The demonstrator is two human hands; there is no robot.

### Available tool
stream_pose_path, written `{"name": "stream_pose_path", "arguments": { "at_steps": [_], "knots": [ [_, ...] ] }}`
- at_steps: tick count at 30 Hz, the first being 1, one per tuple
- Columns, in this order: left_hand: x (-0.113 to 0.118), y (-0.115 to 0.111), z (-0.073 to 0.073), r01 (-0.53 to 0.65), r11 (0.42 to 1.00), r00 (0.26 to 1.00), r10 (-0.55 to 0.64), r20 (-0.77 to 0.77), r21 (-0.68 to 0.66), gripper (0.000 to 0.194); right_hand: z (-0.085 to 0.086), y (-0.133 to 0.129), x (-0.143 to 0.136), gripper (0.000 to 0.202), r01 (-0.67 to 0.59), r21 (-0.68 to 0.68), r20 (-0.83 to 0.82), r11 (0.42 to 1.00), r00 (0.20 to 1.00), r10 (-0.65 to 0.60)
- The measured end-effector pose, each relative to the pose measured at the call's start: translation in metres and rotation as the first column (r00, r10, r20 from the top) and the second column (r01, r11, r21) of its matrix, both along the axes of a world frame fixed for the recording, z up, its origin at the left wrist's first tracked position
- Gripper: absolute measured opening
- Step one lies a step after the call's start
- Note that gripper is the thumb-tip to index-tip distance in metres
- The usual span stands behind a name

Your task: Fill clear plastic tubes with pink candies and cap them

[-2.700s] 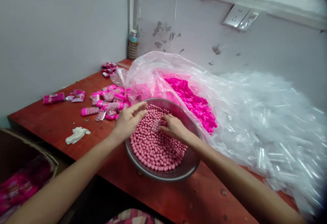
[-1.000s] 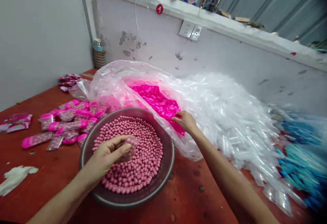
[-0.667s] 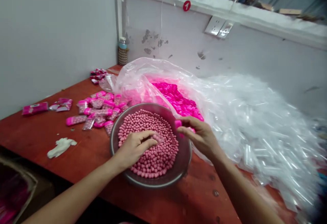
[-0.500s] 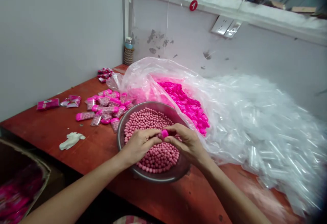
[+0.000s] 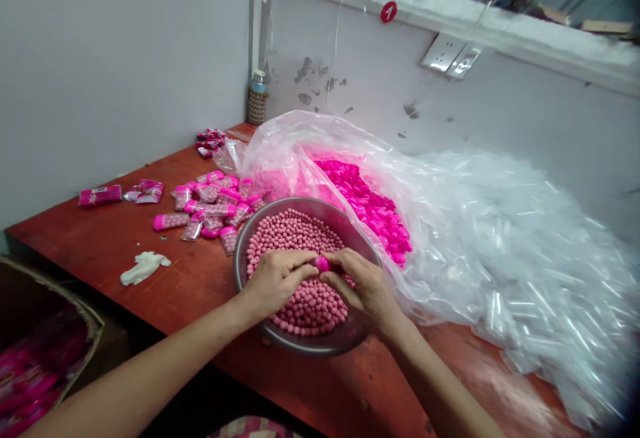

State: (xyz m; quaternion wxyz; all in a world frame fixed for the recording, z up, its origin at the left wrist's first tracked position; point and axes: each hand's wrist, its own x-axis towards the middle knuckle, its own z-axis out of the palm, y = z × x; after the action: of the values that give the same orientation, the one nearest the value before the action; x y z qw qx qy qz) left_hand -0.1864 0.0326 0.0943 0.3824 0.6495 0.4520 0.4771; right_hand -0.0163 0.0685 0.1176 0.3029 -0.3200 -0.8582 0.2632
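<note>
Over the grey bowl [image 5: 240, 251] of pink round beads [image 5: 295, 228], both hands meet at a small tube with a bright pink cap [image 5: 321, 264]. My left hand [image 5: 273, 285] is closed round the tube, which its fingers mostly hide. My right hand [image 5: 367, 288] pinches the cap between thumb and fingertips. Left of the bowl lies a pile of clear bead-filled tubes with pink caps [image 5: 213, 210]. Behind the bowl, a clear plastic bag [image 5: 295, 133] holds many loose pink caps [image 5: 370, 201].
A large heap of empty clear tubes [image 5: 505, 251] covers the table's right side. Pink packets [image 5: 100, 196] and a crumpled white scrap [image 5: 145, 268] lie at left. An open carton [image 5: 97, 325] of pink packets stands below the edge of the red table [image 5: 130, 238].
The view has shifted slightly, so the scene sits a little further right. Both hands stay together over the bowl, and the right fingers have closed in on the pink cap.
</note>
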Motion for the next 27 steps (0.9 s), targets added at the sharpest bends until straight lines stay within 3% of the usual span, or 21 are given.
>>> {"name": "stream_pose_path", "arguments": {
  "at_steps": [2, 3, 5, 7, 10, 12, 17, 19, 23, 27],
  "knots": [
    [-0.001, 0.005, 0.0, -0.002, 0.991, 0.981, 0.028, 0.194, -0.131, 0.022, 0.002, 0.005, -0.001, 0.02, 0.0, -0.223, -0.165, 0.975, 0.986, -0.038],
    [-0.002, 0.006, 0.0, 0.009, 0.982, 0.955, 0.049, 0.293, -0.191, 0.023, 0.0, 0.006, -0.001, 0.026, -0.035, -0.36, -0.269, 0.932, 0.961, -0.068],
    [-0.003, 0.009, -0.001, 0.033, 0.963, 0.894, 0.092, 0.438, -0.269, 0.026, -0.006, 0.008, 0.002, 0.035, -0.162, -0.574, -0.458, 0.802, 0.876, -0.15],
    [-0.005, 0.009, -0.001, 0.049, 0.958, 0.871, 0.097, 0.481, -0.282, 0.027, -0.014, 0.01, 0.005, 0.034, -0.269, -0.669, -0.558, 0.693, 0.798, -0.229],
    [-0.005, 0.006, 0.001, 0.035, 0.978, 0.921, 0.049, 0.386, -0.208, 0.026, -0.021, 0.012, 0.008, 0.029, -0.298, -0.705, -0.59, 0.644, 0.75, -0.299],
    [-0.003, 0.003, 0.002, 0.037, 0.988, 0.957, 0.008, 0.291, -0.15, 0.025, -0.018, 0.013, 0.006, 0.032, -0.305, -0.726, -0.573, 0.617, 0.764, -0.296],
    [-0.003, -0.002, 0.003, 0.029, 0.996, 0.984, -0.015, 0.175, -0.079, 0.026, -0.006, 0.01, -0.006, 0.025, -0.399, -0.841, -0.498, 0.365, 0.834, -0.236],
    [-0.003, -0.004, 0.002, 0.006, 0.998, 0.991, 0.002, 0.133, -0.056, 0.025, -0.005, 0.008, -0.007, 0.022, -0.412, -0.861, -0.488, 0.3, 0.834, -0.256],
    [-0.001, -0.004, 0.003, -0.028, 0.999, 1.0, 0.028, 0.008, 0.015, 0.023, -0.008, 0.008, -0.007, 0.021, -0.402, -0.884, -0.46, 0.236, 0.836, -0.299],
    [-0.003, -0.003, 0.003, -0.032, 0.999, 0.997, 0.033, -0.063, 0.005, 0.022, -0.009, 0.006, -0.015, 0.02, -0.355, -0.881, -0.458, 0.313, 0.807, -0.373]
  ]
}}
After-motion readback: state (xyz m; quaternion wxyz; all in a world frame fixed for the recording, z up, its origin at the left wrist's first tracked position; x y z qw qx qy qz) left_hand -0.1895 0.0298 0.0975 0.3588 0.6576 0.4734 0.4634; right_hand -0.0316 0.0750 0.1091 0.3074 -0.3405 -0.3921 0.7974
